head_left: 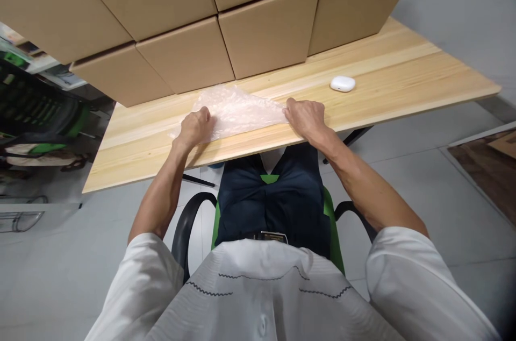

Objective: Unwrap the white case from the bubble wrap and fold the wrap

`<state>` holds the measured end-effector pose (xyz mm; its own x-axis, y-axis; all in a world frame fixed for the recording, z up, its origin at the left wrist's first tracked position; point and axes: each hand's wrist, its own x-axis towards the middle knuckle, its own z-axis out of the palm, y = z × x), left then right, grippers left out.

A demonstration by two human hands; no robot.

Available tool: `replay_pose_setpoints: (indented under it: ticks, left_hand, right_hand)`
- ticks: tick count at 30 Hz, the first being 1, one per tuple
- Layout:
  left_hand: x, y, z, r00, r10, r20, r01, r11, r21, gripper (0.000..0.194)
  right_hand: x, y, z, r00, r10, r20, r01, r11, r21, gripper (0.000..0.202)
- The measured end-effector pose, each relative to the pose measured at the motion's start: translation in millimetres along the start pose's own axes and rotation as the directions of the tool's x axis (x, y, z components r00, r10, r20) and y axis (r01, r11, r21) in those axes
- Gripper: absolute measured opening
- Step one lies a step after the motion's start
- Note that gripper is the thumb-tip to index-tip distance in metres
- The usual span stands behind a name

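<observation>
Crinkly plastic film [248, 112] on a smooth wood table [407, 69]
Film's thin, see-through and kinda shiny, wood's got visible grain. The boxes [270, 34] look like plain matt cardboard, case [342, 83] is glossy smooth plastic, shirt [250, 298] is matt cloth.

On the near side of the rectangular metal belt buckle [274, 236] lies a white shirt [250, 308] with short loose sleeves [141, 271], thin dark wavy lines [209, 292] and a pale button [263, 325]; beyond the buckle are creased dark navy trousers [245, 201].
</observation>
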<state>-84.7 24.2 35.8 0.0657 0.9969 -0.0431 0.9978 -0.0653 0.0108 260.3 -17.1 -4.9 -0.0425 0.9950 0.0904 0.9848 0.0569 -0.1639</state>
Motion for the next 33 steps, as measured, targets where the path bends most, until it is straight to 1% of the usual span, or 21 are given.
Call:
replay_pose_setpoints:
  ticks: [2, 3, 5, 6, 7, 9, 11, 12, 14, 16, 19, 22, 25, 29, 33]
  left_hand:
    - [-14.1, 10.5, -3.6, 0.995, -0.025, -0.097, 0.028, 0.999, 0.025, 0.055]
    - [-20.5, 18.7, -5.4, 0.988, -0.004, -0.155, 0.007, 1.000, 0.021, 0.061]
    - [-28.7, 41.1, -6.6, 0.970, 0.114, -0.214, -0.116, 0.993, 0.006, 0.071]
    - [-30.0, 54.4, -5.4, 0.957, 0.189, -0.218, -0.195, 0.981, -0.003, 0.073]
    - [-29.4, 68.2, -3.0, 0.944, 0.260, -0.205, -0.267, 0.964, -0.007, 0.074]
    - [-23.9, 94.4, 5.2, 0.925, 0.359, -0.127, -0.364, 0.931, -0.014, 0.075]
    - [-16.6, 113.5, 15.4, 0.922, 0.385, -0.047, -0.387, 0.922, -0.029, 0.075]
    - [-13.5, 119.2, 20.3, 0.923, 0.384, -0.009, -0.384, 0.922, -0.039, 0.075]
    - [-9.4, 123.4, 27.9, 0.932, 0.358, 0.053, -0.354, 0.933, -0.060, 0.076]
    - [-7.7, 121.1, 31.7, 0.941, 0.327, 0.085, -0.322, 0.944, -0.073, 0.077]
    - [-8.0, 116.2, 31.0, 0.949, 0.301, 0.099, -0.294, 0.953, -0.076, 0.078]
    - [-11.0, 116.4, 27.2, 0.957, 0.264, 0.124, -0.256, 0.964, -0.071, 0.081]
    - [-15.3, 118.1, 25.8, 0.969, 0.217, 0.122, -0.210, 0.975, -0.065, 0.085]
    - [-20.2, 116.6, 29.2, 0.975, 0.197, 0.100, -0.187, 0.977, -0.104, 0.089]
    - [-25.6, 115.1, 30.8, 0.982, 0.158, 0.101, -0.145, 0.982, -0.123, 0.092]
  right_hand:
    - [-0.9, -0.8, -1.6, 1.000, -0.011, 0.009, 0.011, 1.000, -0.005, 0.048]
    - [-1.4, -1.3, -2.7, 1.000, -0.014, 0.016, 0.014, 1.000, -0.007, 0.048]
    - [-2.6, -2.2, -4.9, 1.000, -0.012, 0.026, 0.012, 1.000, -0.011, 0.049]
    - [-3.0, -2.7, -5.8, 1.000, -0.007, 0.028, 0.008, 1.000, -0.016, 0.049]
    - [-3.3, -3.1, -6.4, 1.000, -0.001, 0.031, 0.002, 1.000, -0.021, 0.048]
    - [-3.3, -3.7, -6.8, 0.999, 0.013, 0.033, -0.012, 0.999, -0.030, 0.047]
    - [-3.0, -4.3, -6.3, 0.999, 0.018, 0.033, -0.017, 0.999, -0.031, 0.047]
    - [-2.8, -4.5, -6.1, 0.999, 0.015, 0.032, -0.015, 1.000, -0.027, 0.047]
    - [-2.5, -4.9, -6.0, 1.000, 0.011, 0.028, -0.010, 1.000, -0.017, 0.048]
    - [-2.5, -5.1, -6.6, 1.000, 0.011, 0.029, -0.010, 1.000, -0.009, 0.048]
    - [-3.1, -5.1, -8.2, 0.999, 0.019, 0.037, -0.019, 1.000, -0.004, 0.048]
    - [-4.3, -3.9, -8.7, 0.999, 0.028, 0.037, -0.028, 1.000, 0.002, 0.048]
    - [-5.0, -0.5, -7.7, 0.999, 0.038, 0.030, -0.038, 0.999, 0.008, 0.047]
    - [-4.6, 5.6, -5.8, 0.998, 0.056, 0.013, -0.056, 0.998, 0.010, 0.045]
    - [-2.5, 10.3, -3.5, 0.996, 0.086, 0.002, -0.086, 0.996, 0.015, 0.045]
